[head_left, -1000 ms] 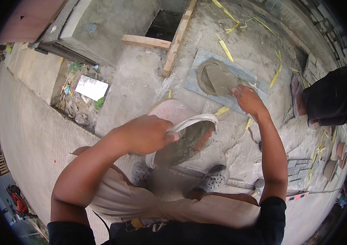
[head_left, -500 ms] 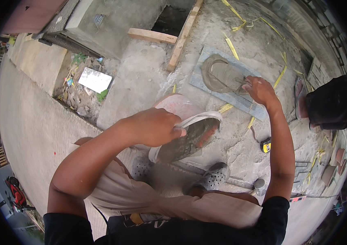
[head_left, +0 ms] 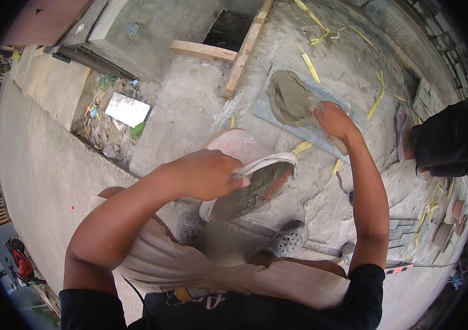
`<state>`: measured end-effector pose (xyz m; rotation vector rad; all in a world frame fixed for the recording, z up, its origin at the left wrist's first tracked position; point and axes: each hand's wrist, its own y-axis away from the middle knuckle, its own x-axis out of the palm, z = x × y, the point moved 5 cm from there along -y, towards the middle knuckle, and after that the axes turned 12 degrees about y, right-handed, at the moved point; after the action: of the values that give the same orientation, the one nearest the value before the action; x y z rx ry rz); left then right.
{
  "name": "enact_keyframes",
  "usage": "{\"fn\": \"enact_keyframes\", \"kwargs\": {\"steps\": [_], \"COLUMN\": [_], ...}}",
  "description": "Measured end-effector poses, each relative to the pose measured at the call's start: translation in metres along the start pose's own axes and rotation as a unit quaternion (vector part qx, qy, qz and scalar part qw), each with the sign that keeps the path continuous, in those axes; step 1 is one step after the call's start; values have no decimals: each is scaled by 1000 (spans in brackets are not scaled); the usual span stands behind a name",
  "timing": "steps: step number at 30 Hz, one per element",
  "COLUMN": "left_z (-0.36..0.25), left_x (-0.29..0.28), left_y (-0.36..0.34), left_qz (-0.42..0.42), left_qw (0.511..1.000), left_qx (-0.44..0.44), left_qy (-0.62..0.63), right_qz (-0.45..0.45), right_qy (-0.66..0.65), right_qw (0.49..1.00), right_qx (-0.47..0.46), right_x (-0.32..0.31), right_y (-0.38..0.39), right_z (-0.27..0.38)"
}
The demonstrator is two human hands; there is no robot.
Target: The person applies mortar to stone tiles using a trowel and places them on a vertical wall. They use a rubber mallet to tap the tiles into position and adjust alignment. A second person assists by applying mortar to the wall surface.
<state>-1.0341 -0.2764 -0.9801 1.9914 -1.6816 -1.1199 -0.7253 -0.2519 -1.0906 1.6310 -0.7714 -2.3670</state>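
Observation:
My left hand [head_left: 209,173] is closed on the rim of a tilted whitish-pink bucket [head_left: 239,144], whose mouth faces me. Wet grey mortar [head_left: 234,201] lies inside it, along with a reddish patch. To the right and farther off, my right hand [head_left: 334,120] is wrapped round a trowel [head_left: 339,146]; its handle end shows below the palm, while the blade is hard to make out against the mortar. Under that hand, a spread mound of mortar [head_left: 289,99] covers much of a flat grey-blue tile [head_left: 264,113] on the ground.
Wooden boards [head_left: 204,50] frame a dark opening at the far side. Yellow straps [head_left: 377,96] lie scattered. Another person's leg [head_left: 446,137] stands at the right. A hammer [head_left: 347,250] rests near my right forearm, and a white panel [head_left: 127,110] lies on rubble at the left.
My right hand has moved left across the tile with the trowel, and the mortar there looks smoother and reshaped. The yellow tape measure is now mostly behind my forearm. My left hand stays on the bucket.

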Motion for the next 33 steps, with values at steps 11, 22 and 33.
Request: {"fn": "enact_keyframes", "kwargs": {"steps": [11, 22, 33], "left_z": [-2, 4, -6], "left_x": [2, 1, 4], "left_y": [-6, 1, 0], "left_qz": [6, 0, 28], "left_qw": [1000, 1000, 1000], "left_qx": [15, 13, 9], "left_qy": [-3, -6, -5], "right_qz": [-57, 140, 146], "right_qy": [181, -177, -15], "right_qw": [979, 973, 985], "right_qx": [-69, 57, -91], "right_x": [-6, -16, 15], "right_y": [-16, -1, 8], "right_z": [35, -6, 24]}}
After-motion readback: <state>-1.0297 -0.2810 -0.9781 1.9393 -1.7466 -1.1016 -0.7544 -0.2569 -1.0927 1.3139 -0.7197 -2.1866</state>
